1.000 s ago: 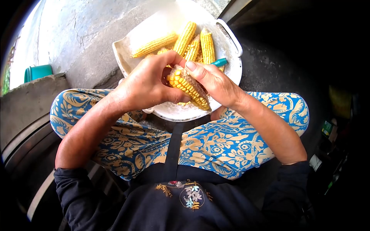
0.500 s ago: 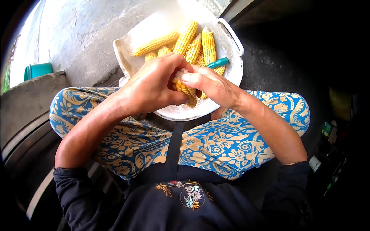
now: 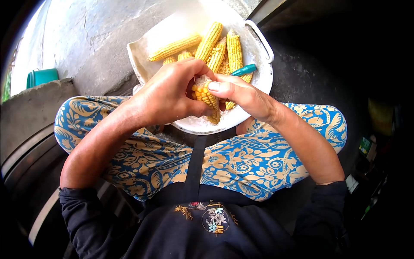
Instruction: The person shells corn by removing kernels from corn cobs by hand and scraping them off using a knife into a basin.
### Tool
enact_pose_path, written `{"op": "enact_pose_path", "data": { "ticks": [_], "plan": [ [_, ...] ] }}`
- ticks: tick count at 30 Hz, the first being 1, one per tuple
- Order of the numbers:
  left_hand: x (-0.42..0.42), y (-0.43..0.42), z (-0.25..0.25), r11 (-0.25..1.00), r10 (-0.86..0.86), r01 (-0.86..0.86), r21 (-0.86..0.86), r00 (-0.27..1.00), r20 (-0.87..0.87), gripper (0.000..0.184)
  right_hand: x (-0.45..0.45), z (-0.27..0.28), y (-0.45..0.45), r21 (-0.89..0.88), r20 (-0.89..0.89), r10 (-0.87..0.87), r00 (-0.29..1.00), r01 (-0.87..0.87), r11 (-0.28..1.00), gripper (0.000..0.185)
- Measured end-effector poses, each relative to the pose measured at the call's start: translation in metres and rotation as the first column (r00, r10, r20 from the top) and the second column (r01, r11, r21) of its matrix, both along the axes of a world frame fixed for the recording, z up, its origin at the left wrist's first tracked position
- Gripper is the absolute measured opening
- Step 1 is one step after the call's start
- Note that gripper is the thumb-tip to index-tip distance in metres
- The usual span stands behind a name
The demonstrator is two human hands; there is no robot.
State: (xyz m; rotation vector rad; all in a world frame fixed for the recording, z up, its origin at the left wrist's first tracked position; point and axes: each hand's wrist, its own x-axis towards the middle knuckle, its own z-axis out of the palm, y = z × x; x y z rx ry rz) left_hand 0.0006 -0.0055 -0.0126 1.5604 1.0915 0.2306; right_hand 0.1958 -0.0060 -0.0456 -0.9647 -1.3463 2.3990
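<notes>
An ear of corn is held between both hands over the near side of a white basin. Its upper end shows bare, pale cob, while yellow kernels cover the rest. My left hand is closed around it from the left. On the right side, my right hand grips it, the thumb pressing on the kernels near the bare part. Beyond my hands, several whole yellow ears of corn lie in the basin among loose kernels. A green-handled tool rests there too, its other end hidden.
The basin stands on a grey concrete floor between my knees, with a handle at its right. A green container is at the far left, beside a low concrete ledge. Dark, unclear items lie at the right.
My right thumb has shifted slightly right across the kernels. The held ear has turned a little, showing more kernels below its bare end. The basin's contents look the same.
</notes>
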Motion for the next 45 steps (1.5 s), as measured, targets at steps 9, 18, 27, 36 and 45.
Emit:
{"op": "enact_pose_path", "data": {
  "ticks": [9,18,27,36,45],
  "plan": [
    [0.01,-0.007,-0.01,0.995,0.003,0.003,0.095,0.998,-0.064,0.044,-0.011,-0.004,-0.011,-0.127,-0.093,-0.173,0.981,0.16,0.979,0.048],
    [0.005,0.009,-0.008,0.935,0.184,-0.104,-0.339,0.959,0.214,0.048,-0.004,-0.003,0.0,0.074,-0.046,-0.116,0.992,0.119,0.99,0.067],
    [0.004,0.009,-0.005,0.937,0.211,-0.161,-0.309,0.968,0.136,0.05,-0.008,-0.007,-0.005,0.322,0.08,-0.226,0.971,0.189,0.928,0.061],
    [0.004,0.007,-0.004,0.936,0.212,-0.167,-0.311,0.971,0.115,0.053,-0.007,-0.014,-0.007,0.298,0.073,-0.321,0.944,0.286,0.911,0.053],
    [0.008,0.004,-0.005,0.993,0.078,-0.077,-0.095,0.997,0.006,0.046,-0.012,-0.017,-0.007,0.286,0.05,-0.215,0.975,0.193,0.939,0.058]
  ]
}}
